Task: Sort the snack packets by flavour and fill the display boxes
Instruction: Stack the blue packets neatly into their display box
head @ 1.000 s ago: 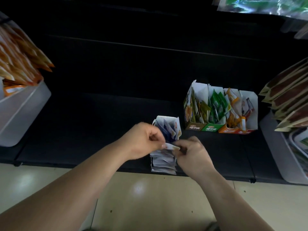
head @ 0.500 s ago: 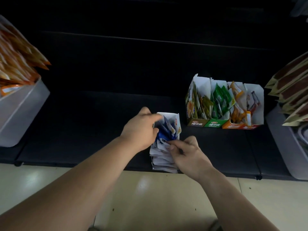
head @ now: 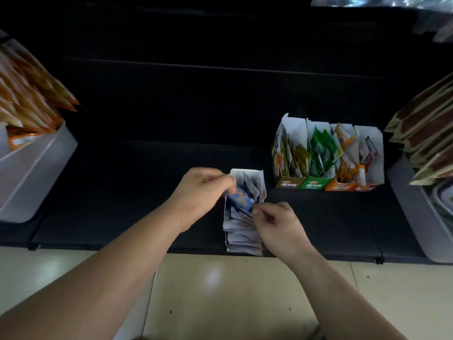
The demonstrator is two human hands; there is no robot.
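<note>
A white display box point(head: 260, 179) stands open at the front of the dark shelf, packed with blue and white snack packets. One blue packet point(head: 240, 199) is raised above the others. My left hand point(head: 199, 192) pinches its left end at the box's left wall. My right hand point(head: 275, 223) pinches its right end, over the front rows of white-backed packets point(head: 239, 233). To the right stands a row of display boxes: an olive one point(head: 289, 185), a green one point(head: 315, 185) and an orange one point(head: 343, 187), each holding matching packets.
A grey bin point(head: 36, 168) of orange packets sits at the left of the shelf. Another grey bin point(head: 416, 217) with brown and cream packets sits at the right. The shelf's front edge point(head: 147, 249) runs above a cream tiled floor point(head: 220, 290).
My left hand went from the box's front to its back left corner. A blue packet has come up between both hands. My right hand stayed at the front rows.
</note>
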